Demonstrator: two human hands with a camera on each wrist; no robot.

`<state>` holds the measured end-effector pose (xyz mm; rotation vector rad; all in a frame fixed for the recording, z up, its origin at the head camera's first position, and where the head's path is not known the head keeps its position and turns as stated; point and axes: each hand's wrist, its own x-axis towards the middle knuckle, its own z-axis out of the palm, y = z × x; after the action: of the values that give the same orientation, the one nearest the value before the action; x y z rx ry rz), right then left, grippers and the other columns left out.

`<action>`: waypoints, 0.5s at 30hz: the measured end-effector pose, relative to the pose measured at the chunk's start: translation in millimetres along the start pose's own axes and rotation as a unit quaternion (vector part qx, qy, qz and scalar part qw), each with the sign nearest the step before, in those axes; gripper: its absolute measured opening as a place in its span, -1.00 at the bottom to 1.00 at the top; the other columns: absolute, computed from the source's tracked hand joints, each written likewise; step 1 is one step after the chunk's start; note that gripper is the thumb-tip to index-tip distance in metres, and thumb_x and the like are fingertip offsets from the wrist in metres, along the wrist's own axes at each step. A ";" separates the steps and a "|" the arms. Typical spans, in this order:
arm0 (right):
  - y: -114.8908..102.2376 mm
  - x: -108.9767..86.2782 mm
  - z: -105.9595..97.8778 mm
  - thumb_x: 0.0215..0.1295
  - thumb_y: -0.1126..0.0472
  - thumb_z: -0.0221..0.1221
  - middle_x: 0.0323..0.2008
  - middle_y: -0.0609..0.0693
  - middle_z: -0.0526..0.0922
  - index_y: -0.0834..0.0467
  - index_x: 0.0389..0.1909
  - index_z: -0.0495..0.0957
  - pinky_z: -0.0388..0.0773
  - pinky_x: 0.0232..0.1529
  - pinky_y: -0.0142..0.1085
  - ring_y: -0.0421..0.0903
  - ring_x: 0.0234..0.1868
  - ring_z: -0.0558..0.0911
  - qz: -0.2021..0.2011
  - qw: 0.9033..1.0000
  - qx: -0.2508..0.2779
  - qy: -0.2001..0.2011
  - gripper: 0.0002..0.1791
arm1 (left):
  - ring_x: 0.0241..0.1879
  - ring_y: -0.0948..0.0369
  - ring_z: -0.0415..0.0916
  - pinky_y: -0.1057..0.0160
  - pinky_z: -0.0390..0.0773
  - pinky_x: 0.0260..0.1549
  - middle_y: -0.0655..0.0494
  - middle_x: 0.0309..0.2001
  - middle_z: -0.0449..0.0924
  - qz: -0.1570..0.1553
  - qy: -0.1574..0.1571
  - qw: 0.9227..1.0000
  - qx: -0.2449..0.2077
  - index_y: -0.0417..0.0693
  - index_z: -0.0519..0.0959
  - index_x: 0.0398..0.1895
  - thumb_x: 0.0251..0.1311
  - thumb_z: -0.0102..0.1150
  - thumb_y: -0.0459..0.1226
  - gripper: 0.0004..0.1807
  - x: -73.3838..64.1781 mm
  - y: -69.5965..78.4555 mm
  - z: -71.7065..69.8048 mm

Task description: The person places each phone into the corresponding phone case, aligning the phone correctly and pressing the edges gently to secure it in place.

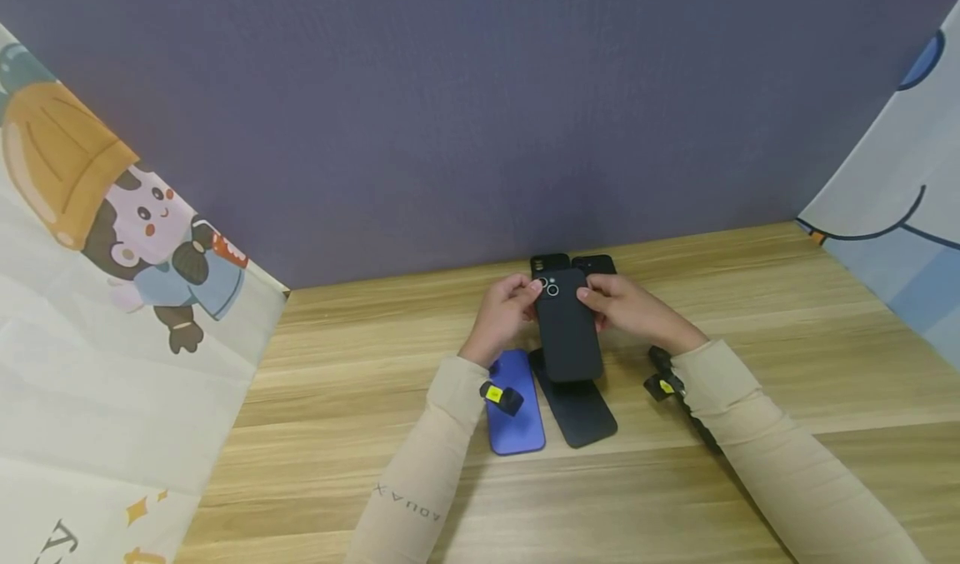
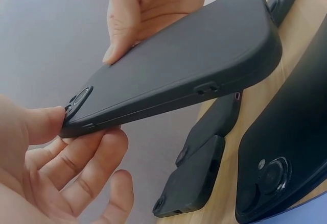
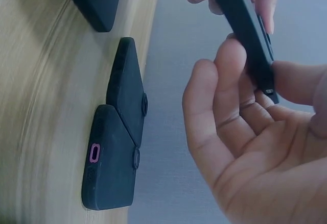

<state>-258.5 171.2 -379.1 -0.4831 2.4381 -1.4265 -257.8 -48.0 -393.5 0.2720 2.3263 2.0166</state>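
Over the table, both hands hold a black phone in a case (image 1: 570,335), its camera lenses at the top end and its back facing up. My left hand (image 1: 498,310) pinches the upper left corner beside the lenses, thumb on top and fingers beneath. From the other side, my right hand (image 1: 633,306) grips the upper right edge between thumb and fingers. Under the held phone lies another black phone (image 1: 585,418), partly covered in the head view. A blue phone (image 1: 517,431) lies to its left, partly behind the left wrist's strap.
Two more black phones lie side by side at the wall; the right wrist view shows one phone (image 3: 110,163) with a pink-rimmed port and the other phone (image 3: 127,91) touching it. A grey-blue wall (image 1: 480,131) rises behind the wooden table (image 1: 337,431). Printed cloths hang at both sides.
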 end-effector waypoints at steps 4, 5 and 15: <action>1.4 0.8 -0.4 0.64 0.12 -0.03 -0.48 0.03 0.54 0.25 -0.26 0.41 0.57 -0.33 -0.19 -0.02 -0.43 0.58 -0.005 1.000 -0.011 0.002 -0.71 | -0.49 0.23 0.51 -0.10 0.63 -0.19 0.21 -0.55 0.55 -0.002 -0.008 1.000 -0.008 -0.26 0.54 -0.32 0.51 0.09 -0.24 -0.74 -0.3 0.4 -1.4; 1.9 1.1 -0.4 0.64 0.12 -0.03 -0.48 0.03 0.53 0.24 -0.26 0.41 0.56 -0.34 -0.21 -0.01 -0.43 0.57 -0.006 1.000 -0.012 0.003 -0.71 | -0.49 0.23 0.51 -0.09 0.63 -0.19 0.21 -0.55 0.55 -0.003 -0.010 1.000 -0.011 -0.26 0.53 -0.32 0.51 0.09 -0.25 -0.74 -0.3 0.4 -1.8; 3.3 0.9 -2.0 0.63 0.14 -0.01 -0.46 0.09 0.53 0.22 -0.28 0.43 0.47 -0.39 -0.30 0.05 -0.41 0.57 -0.013 0.999 -0.029 0.004 -0.73 | -0.51 0.28 0.53 0.21 0.61 -0.29 0.26 -0.55 0.57 -0.018 -0.029 0.998 -0.054 -0.17 0.51 -0.37 0.50 0.08 -0.28 -0.78 1.5 -1.4 -3.5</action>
<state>-260.6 173.9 -381.1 -0.5249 2.4939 -1.3725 -260.0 -51.3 -394.2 0.2785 2.1641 2.0793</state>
